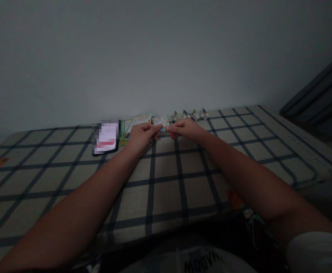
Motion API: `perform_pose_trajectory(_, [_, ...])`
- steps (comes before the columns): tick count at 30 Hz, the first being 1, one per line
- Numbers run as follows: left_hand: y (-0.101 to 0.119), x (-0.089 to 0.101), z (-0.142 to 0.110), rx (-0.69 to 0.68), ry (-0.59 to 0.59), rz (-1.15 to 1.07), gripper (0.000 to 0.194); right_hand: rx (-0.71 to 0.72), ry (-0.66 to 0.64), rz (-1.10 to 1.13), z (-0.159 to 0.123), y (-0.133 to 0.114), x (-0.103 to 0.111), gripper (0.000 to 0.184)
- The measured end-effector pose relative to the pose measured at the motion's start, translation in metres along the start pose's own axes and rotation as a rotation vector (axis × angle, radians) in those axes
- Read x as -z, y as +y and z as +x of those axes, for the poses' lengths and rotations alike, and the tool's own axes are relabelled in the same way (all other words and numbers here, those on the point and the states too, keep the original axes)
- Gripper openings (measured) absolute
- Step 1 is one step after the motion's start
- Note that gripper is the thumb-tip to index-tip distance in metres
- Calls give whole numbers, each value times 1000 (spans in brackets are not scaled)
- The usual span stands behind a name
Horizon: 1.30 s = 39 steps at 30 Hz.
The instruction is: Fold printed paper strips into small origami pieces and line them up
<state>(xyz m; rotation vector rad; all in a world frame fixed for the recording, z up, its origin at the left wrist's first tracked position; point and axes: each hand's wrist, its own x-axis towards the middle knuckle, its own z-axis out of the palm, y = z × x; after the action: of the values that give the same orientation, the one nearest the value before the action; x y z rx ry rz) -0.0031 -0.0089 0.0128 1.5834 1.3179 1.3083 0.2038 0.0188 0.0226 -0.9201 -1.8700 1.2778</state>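
Between my two hands a small piece of printed paper [165, 124] is held just above the table. My left hand [142, 135] pinches its left edge, thumb and fingers pressed together. From the other side my right hand [186, 129] pinches the right edge. Behind and left of my left hand lie printed paper sheets [140, 120], green and white. Another printed piece [157, 120] shows just behind the held paper. Several small folded paper shapes [194, 114] stand in a row beyond my right hand.
A phone [108, 137] with a lit, partly blurred screen lies left of the sheets. A checked cloth [166, 189] covers the table. The grey wall [166, 57] rises right behind it. A dark curtain [322, 94] hangs at the far right.
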Motion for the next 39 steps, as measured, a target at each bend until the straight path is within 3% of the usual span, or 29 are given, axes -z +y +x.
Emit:
perform_pose_trajectory(14, [-5,-6,2,106,-77,-276,36,1,-32,109,2,5,0,25])
perform_pose_trajectory(20, [-9,-9,2,161,-116,-314,37,22,2,-24,1,3,2,26])
perform_pose_trajectory(27, [-12,-6,3,125,-128,-232,33,4,-67,-58,-1,2,5,27])
perform_pose_trajectory(31, [-9,-2,3,41,-65,-176,36,-7,26,100,2,6,4,24])
perform_pose_trajectory(35, [-9,-3,4,42,-99,-201,37,-33,48,276,4,9,2,29])
perform_pose_trajectory(39, [-3,-4,2,43,-110,-208,34,39,78,323,6,11,2,36])
